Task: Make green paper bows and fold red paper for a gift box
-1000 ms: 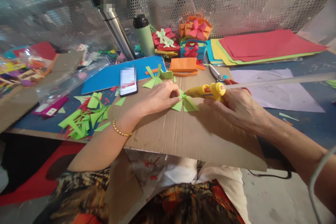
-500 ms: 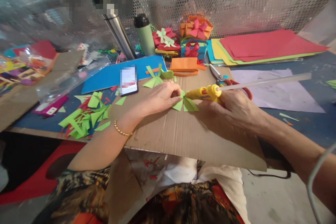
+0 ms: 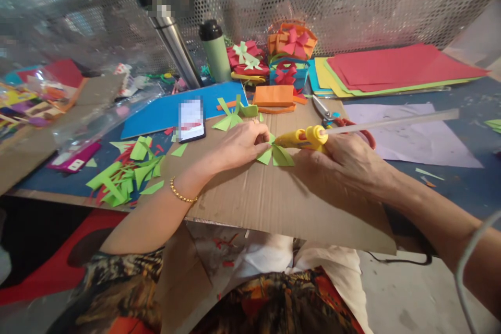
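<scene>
On a cardboard sheet (image 3: 250, 193) lies a green paper bow (image 3: 281, 156). My left hand (image 3: 246, 141) pinches its left side between thumb and fingers. A yellow glue gun (image 3: 301, 139) with a long clear glue stick (image 3: 395, 121) is wrapped by my right hand (image 3: 348, 159); its nozzle touches or nearly touches the middle of the bow. Just beyond my left hand are more green paper pieces (image 3: 229, 120). The fingertips of my right hand are partly hidden behind the gun.
Red-handled scissors (image 3: 323, 110) lie beyond my right hand. A phone (image 3: 191, 120) and green scraps (image 3: 121, 182) are at left. Behind stand a steel flask (image 3: 178, 52), a green bottle (image 3: 216, 55), paper baskets (image 3: 289, 73) and stacked coloured paper (image 3: 403, 70).
Both hands keep nearly the same place. The glue gun and the bow appear shifted very slightly left.
</scene>
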Available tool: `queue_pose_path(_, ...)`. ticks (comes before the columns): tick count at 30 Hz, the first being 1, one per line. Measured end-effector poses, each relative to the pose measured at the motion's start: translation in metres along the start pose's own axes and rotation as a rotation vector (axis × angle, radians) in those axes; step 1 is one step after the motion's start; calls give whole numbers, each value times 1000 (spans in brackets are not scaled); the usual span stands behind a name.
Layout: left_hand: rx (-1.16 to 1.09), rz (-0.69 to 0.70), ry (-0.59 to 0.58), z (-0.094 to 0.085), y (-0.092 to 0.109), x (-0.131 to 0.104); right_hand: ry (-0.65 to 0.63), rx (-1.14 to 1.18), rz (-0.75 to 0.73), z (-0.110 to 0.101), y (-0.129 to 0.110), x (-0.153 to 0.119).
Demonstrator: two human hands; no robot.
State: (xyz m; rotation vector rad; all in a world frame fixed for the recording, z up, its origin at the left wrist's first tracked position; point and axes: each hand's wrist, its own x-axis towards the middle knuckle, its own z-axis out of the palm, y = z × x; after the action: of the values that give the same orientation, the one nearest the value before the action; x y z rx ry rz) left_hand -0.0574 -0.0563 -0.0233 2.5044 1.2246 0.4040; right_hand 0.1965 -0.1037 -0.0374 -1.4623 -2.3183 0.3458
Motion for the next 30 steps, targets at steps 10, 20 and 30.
queue_pose_path(10, -42, 12, 7, 2, -2, 1, 65, 1, -1, 5, 4, -4)
queue_pose_path(20, -31, -76, 153, -10, -2, 1, 70, 44, -47, -5, 5, -4)
queue_pose_path(30, -43, -79, 275, -11, 4, -5, -14, -50, 19, -2, 4, -1)
